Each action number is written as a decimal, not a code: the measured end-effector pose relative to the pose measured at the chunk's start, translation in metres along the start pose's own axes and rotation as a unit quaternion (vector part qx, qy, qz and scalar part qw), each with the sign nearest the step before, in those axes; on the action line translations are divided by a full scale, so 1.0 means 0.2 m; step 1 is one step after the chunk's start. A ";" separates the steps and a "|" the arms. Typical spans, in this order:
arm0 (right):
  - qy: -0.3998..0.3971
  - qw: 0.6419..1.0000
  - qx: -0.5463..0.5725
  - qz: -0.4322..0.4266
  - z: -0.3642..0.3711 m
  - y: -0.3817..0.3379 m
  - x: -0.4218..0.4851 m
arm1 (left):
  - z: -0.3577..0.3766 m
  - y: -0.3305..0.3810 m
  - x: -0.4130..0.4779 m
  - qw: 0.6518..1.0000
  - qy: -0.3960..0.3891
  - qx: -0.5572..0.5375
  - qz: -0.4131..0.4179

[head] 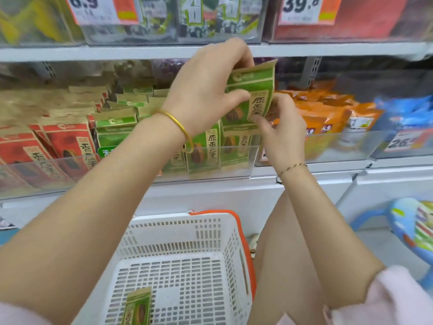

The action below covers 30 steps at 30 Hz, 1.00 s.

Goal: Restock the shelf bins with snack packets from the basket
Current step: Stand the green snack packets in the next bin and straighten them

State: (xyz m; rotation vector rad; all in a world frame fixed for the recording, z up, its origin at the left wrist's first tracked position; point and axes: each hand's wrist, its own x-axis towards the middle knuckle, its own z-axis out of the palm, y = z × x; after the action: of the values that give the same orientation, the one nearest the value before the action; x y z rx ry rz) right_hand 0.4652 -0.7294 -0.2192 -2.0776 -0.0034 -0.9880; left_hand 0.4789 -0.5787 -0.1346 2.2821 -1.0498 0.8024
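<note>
Both hands hold one green snack packet [254, 95] upright above the clear shelf bin [236, 158] that holds matching green packets. My left hand [208, 90] grips its upper left part, thumb across the front. My right hand [280, 127] pinches its lower right corner. Below, a white plastic basket [210, 233] with an orange handle sits on the floor. One more green packet [138, 306] lies in it at the near left.
Red packets [68, 146] fill the bin to the left, orange packets [328, 118] and blue ones [407, 113] the bins to the right. An upper shelf with price tags [302, 8] runs above. A blue plastic stool [412, 221] stands at lower right.
</note>
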 end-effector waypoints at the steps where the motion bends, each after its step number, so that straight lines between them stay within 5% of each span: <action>1: -0.003 1.000 -0.003 0.009 0.01 0.02 0.01 | 0.03 -0.02 0.02 1.000 -0.002 0.003 0.008; 8: -0.065 0.982 -0.168 0.057 0.11 0.17 0.01 | 0.25 -0.15 0.00 0.996 -0.057 0.059 -0.017; 14: -0.026 0.994 -0.077 0.073 0.13 0.15 -0.04 | 0.38 -0.18 -0.01 0.984 -0.089 0.141 -0.057; 23: -0.016 0.993 -0.083 0.085 0.16 0.16 -0.07 | 0.44 -0.16 -0.02 0.972 -0.100 0.209 -0.041; 26: -0.004 0.996 -0.059 0.064 0.16 0.13 -0.11 | 0.41 -0.17 -0.06 0.982 -0.069 0.168 -0.050; 30: -0.033 0.998 -0.044 0.016 0.21 0.08 -0.25 | 0.35 -0.23 -0.24 0.989 0.073 0.127 -0.026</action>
State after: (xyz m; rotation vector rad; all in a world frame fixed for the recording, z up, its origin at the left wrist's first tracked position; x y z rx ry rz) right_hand 0.4624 -0.6961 -0.2763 -2.1839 0.0409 -0.9134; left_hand 0.5105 -0.5732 -0.2245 2.4049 -0.8603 1.1186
